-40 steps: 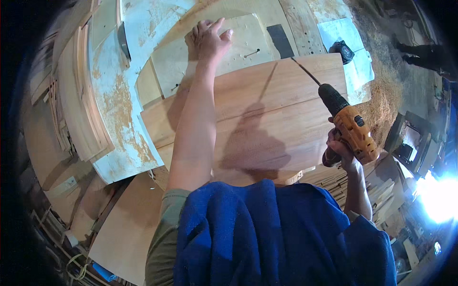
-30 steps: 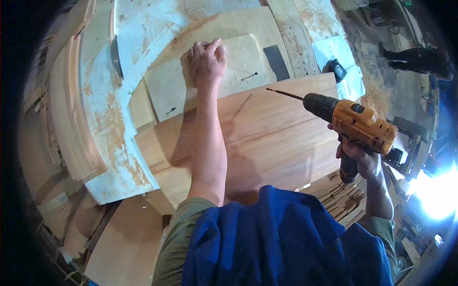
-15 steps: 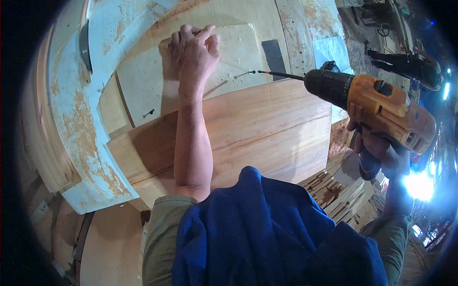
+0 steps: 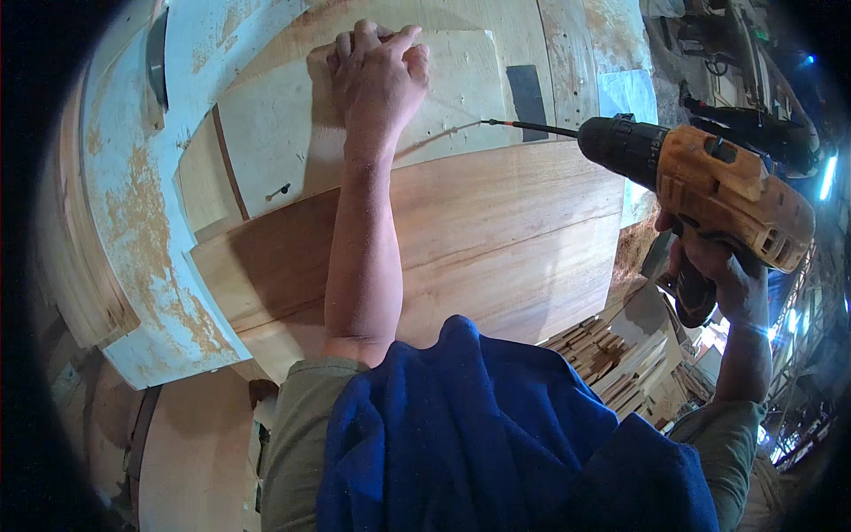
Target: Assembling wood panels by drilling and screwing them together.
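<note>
My left hand (image 4: 383, 78) rests on a pale, flat board (image 4: 461, 80), its fingers bent and bunched near the far edge. Whatever those fingers may hold is hidden. Held by its handle in my right hand (image 4: 714, 266) is an orange and black cordless drill (image 4: 709, 173), lying almost level. A long dark driver bit (image 4: 541, 129) runs left from its chuck. The bit's tip meets a small dark screw head (image 4: 488, 122) at the pale board. Another dark screw (image 4: 283, 190) sticks up from the same board, left of my forearm.
A wide brown wooden panel (image 4: 496, 213) lies on the near side of the pale board. A worn, light-blue curved piece (image 4: 133, 213) stands at the left. Stacked wood strips (image 4: 612, 355) lie below right. A dark patch (image 4: 527, 97) marks the surface near the bit.
The driver bit's tip has come onto the screw head, closing a small gap. My right hand still grips the drill. The whole view has shifted slightly; my left hand stays on the board.
</note>
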A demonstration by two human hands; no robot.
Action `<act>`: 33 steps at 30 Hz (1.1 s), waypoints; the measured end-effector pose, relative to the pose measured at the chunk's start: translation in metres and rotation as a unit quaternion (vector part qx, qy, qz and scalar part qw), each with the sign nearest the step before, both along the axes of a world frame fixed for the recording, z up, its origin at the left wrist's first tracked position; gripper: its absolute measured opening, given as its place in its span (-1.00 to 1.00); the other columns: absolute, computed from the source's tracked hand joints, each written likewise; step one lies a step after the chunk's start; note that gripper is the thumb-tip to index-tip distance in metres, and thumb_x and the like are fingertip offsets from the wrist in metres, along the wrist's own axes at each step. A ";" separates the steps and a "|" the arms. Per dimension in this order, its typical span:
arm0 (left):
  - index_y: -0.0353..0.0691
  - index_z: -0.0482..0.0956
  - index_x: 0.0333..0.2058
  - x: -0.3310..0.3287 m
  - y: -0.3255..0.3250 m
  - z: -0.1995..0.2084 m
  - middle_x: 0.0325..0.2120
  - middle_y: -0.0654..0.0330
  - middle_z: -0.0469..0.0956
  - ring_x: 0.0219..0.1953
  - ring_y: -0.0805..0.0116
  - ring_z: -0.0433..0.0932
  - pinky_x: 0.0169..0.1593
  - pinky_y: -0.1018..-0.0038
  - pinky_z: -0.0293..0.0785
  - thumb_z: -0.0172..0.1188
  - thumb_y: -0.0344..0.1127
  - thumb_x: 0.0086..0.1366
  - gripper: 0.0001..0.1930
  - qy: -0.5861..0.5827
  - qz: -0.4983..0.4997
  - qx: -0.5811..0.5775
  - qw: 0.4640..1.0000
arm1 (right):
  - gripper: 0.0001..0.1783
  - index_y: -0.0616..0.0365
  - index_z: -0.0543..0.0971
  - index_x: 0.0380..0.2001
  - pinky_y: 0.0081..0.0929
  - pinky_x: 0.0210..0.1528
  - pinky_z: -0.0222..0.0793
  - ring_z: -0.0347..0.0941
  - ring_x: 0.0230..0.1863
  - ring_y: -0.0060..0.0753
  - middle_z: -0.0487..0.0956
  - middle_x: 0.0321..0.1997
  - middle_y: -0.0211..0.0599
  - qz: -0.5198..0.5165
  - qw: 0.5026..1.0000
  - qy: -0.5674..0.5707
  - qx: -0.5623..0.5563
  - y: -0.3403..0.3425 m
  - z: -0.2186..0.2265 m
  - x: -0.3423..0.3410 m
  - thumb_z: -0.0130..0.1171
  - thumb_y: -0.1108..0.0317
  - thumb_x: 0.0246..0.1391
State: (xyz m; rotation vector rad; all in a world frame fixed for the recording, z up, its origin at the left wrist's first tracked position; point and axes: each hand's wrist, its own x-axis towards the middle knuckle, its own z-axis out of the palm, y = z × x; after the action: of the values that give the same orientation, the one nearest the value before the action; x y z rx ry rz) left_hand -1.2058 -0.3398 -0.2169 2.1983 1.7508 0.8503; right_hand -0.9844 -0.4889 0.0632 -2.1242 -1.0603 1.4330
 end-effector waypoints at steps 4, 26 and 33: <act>0.04 0.64 -0.24 0.001 0.000 0.003 -0.28 0.25 0.44 -0.14 0.24 0.36 0.00 0.30 0.25 0.11 -0.18 0.09 -0.75 0.005 0.001 0.003 1.000 | -0.53 0.28 0.46 -0.13 -0.61 -0.42 0.36 0.41 -0.44 -0.57 0.52 -0.23 -0.30 0.017 1.000 -0.026 -0.008 0.005 0.002 -0.003 0.16 0.13 -0.01; 0.08 0.60 -0.14 0.004 -0.005 0.003 -0.20 0.20 0.45 -0.06 0.18 0.34 0.04 0.24 0.26 0.12 -0.08 0.15 -0.70 0.000 -0.008 -0.051 0.999 | -0.53 0.04 0.47 -0.05 -0.59 -0.14 0.52 0.54 -0.25 -0.56 0.55 -0.19 -0.35 0.260 0.930 -0.232 -0.113 0.040 0.013 0.009 0.32 0.36 -0.09; -0.12 0.63 -0.27 0.009 -0.009 0.041 -0.23 0.10 0.41 -0.09 0.16 0.30 0.02 0.28 0.21 0.19 -0.28 0.07 -0.79 -0.094 0.013 -0.106 0.990 | -0.57 0.03 0.48 -0.07 -0.56 -0.08 0.50 0.54 -0.22 -0.54 0.55 -0.17 -0.31 0.226 0.933 -0.238 -0.147 0.037 0.019 0.016 0.30 0.40 -0.07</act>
State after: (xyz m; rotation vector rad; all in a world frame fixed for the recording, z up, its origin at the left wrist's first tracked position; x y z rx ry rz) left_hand -1.1967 -0.3484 -0.1759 1.8996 1.6970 0.8068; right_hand -0.9683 -0.4520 0.0821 -2.6546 -1.6990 1.3570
